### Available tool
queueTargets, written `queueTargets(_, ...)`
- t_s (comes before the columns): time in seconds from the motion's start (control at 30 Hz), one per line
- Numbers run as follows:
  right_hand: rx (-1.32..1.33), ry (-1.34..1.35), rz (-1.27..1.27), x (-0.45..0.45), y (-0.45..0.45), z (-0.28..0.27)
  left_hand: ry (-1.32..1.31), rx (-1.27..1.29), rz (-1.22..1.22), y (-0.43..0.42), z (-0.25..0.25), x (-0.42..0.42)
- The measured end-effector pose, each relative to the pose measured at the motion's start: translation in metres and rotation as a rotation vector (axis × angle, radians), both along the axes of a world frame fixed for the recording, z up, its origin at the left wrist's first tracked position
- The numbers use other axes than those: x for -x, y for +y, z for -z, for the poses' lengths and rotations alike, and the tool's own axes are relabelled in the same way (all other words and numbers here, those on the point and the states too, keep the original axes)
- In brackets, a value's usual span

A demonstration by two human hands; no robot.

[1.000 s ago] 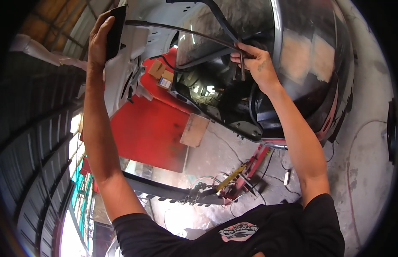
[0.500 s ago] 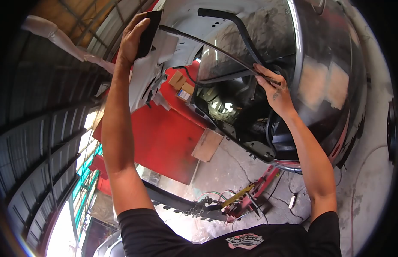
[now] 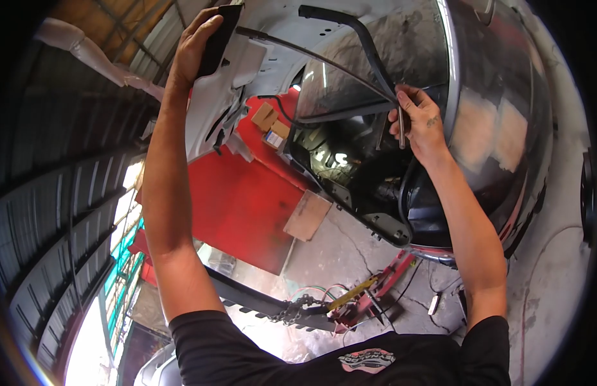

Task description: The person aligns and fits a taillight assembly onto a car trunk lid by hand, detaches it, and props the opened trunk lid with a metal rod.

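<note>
My left hand (image 3: 194, 48) is closed on the dark edge of the raised white tailgate (image 3: 211, 122), thumb on the near side. A long, thin strut-like rod (image 3: 324, 62) slants from the tailgate down to my right hand (image 3: 424, 125), by the car's rear opening. My right fingers are pinched around the rod's lower end. Below them a short metal length (image 3: 402, 132) points down; whether it belongs to the same rod I cannot tell. Another thin piece (image 3: 380, 132) hangs just left of the hand. A black curved trim strip (image 3: 366, 48) runs behind the rod.
The dark car body (image 3: 485, 186) with sanded tan patches fills the right. Beyond the opening are a red panel (image 3: 240, 212) and small cardboard boxes (image 3: 272, 132). A red jack-like frame (image 3: 375, 293) with a chain (image 3: 295, 309) stands on the concrete floor below.
My right hand has turned and shifted slightly; the rod end that stuck out past it toward the lower right now shows as a short length pointing down. My left hand rises slightly with the tailgate edge.
</note>
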State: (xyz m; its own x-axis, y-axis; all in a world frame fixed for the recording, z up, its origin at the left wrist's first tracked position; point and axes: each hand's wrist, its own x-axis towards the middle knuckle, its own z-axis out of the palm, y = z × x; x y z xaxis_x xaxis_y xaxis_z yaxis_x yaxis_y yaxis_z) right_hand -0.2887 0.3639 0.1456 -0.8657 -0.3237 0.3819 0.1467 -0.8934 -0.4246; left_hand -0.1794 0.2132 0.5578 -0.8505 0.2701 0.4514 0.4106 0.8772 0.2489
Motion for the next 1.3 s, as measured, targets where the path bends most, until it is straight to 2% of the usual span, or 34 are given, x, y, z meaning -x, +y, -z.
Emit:
queueTargets(0.13, 0.021, -0.032, -0.062, -0.008, 0.002, -0.003, 0.034, 0.024, 0.017, 0.003, 0.003, 0.001)
queueTargets(0.2, 0.069, 0.155, 0.142, -0.004, -0.002, 0.005, 0.016, -0.003, 0.003, 0.002, 0.001, 0.001)
queueTargets(0.23, 0.068, 0.152, 0.142, -0.002, -0.007, 0.01, 0.011, -0.004, 0.003, 0.001, 0.001, 0.001)
queueTargets(0.3, -0.13, 0.387, 0.458, -0.001, -0.01, 0.01, -0.027, -0.027, -0.002, 0.001, 0.0, 0.001)
queueTargets(0.33, -0.132, 0.389, 0.463, -0.004, -0.005, 0.008, -0.025, -0.029, 0.003, 0.001, 0.0, 0.002)
queueTargets(0.4, -0.503, 0.39, 0.511, -0.014, 0.005, 0.001, -0.031, -0.015, -0.002, 0.001, 0.0, 0.0)
queueTargets(0.43, -0.502, 0.392, 0.51, -0.012, 0.002, 0.003, -0.029, -0.015, -0.003, 0.001, -0.001, -0.001)
queueTargets(0.5, -0.538, 0.539, 1.049, -0.005, -0.004, 0.006, -0.006, 0.007, -0.04, 0.001, -0.002, -0.001)
queueTargets(0.53, -0.538, 0.535, 1.046, -0.002, -0.005, 0.006, -0.01, 0.009, -0.042, 0.0, -0.002, 0.0)
queueTargets(0.6, -0.357, 0.522, 1.062, 0.005, -0.006, 0.005, -0.014, -0.021, 0.008, -0.001, -0.001, 0.002)
queueTargets(0.63, -0.358, 0.521, 1.059, 0.007, -0.008, 0.007, -0.016, -0.022, 0.005, -0.002, -0.001, 0.002)
queueTargets(0.7, -0.217, 0.295, 0.544, 0.009, -0.013, 0.007, -0.005, -0.042, 0.017, -0.003, -0.003, 0.003)
queueTargets(0.73, -0.218, 0.295, 0.543, 0.01, -0.013, 0.007, -0.006, -0.042, 0.016, -0.005, -0.005, 0.003)
queueTargets(0.8, -0.136, 0.22, 0.306, 0.01, -0.013, 0.005, 0.011, 0.001, 0.004, -0.009, -0.009, 0.005)
queueTargets(0.93, -0.135, 0.173, 0.166, 0.013, -0.004, 0.0, 0.079, 0.045, 0.028, -0.008, -0.006, 0.007)
queueTargets(1.0, -0.169, 0.188, 0.033, 0.017, -0.001, 0.0, 0.011, -0.045, 0.025, -0.005, -0.001, 0.003)
queueTargets(1.13, -0.174, 0.148, -0.012, 0.015, -0.001, -0.005, -0.02, -0.063, 0.027, -0.007, -0.005, 0.003)
queueTargets(1.2, -0.123, 0.067, 0.084, 0.011, -0.005, -0.007, -0.022, -0.03, 0.033, -0.01, -0.007, 0.005)
queueTargets(1.3, -0.041, 0.026, 0.05, 0.013, 0.001, -0.009, -0.017, -0.009, 0.034, -0.014, -0.011, 0.007)
